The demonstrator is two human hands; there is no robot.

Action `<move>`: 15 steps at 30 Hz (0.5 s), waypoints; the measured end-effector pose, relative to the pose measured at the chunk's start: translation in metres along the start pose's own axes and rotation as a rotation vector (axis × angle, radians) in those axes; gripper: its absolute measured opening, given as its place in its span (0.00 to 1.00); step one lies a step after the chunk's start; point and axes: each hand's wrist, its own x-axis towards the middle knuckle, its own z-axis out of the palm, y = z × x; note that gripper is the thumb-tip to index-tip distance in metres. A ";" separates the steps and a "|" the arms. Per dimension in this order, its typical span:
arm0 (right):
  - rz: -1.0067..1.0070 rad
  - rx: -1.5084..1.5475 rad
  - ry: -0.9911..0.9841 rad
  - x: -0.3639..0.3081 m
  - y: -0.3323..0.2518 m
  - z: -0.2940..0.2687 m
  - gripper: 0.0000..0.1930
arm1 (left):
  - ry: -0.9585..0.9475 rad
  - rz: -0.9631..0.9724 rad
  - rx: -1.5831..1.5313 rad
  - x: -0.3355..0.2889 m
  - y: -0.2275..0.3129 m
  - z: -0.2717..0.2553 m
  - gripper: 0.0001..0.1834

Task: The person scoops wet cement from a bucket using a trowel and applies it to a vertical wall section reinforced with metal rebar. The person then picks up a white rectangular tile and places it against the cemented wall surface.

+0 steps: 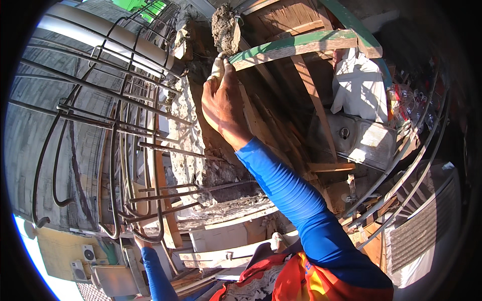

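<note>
My right hand (223, 108) reaches up at the top middle, its fingers drawn together beside the near end of a green-edged wooden beam (296, 45). One finger carries a whitish wrap. What the fingertips pinch, if anything, is too small to make out. A rough lump of concrete (225, 29) hangs just above them. Low on the left, my left hand (144, 242) is closed at the bottom of the bent rebar (159, 220); the bars partly cover its fingers. A broken concrete wall edge (188, 130) runs between the two hands.
Rebar rods stick out across the left, below a thick pale pipe (110, 35). To the right, lower down, lie a steel sink (366, 135), a white sheet (359, 85) and loose timber (311, 93). Curved bars (422, 150) and a corrugated sheet (422, 220) stand farther right.
</note>
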 end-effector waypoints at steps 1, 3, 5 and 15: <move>0.150 0.021 -0.120 0.005 0.003 0.011 0.29 | -0.021 0.048 -0.029 -0.003 0.001 -0.001 0.26; 0.311 0.136 -0.371 0.009 0.014 0.020 0.26 | 0.027 -0.164 -0.534 -0.005 0.002 0.004 0.27; 0.218 0.067 -0.339 0.007 0.026 0.020 0.22 | 0.000 -0.126 -0.515 -0.006 0.002 0.006 0.28; 0.350 0.105 -0.665 0.007 0.035 -0.018 0.23 | 0.120 -0.067 -0.254 -0.013 0.012 0.011 0.30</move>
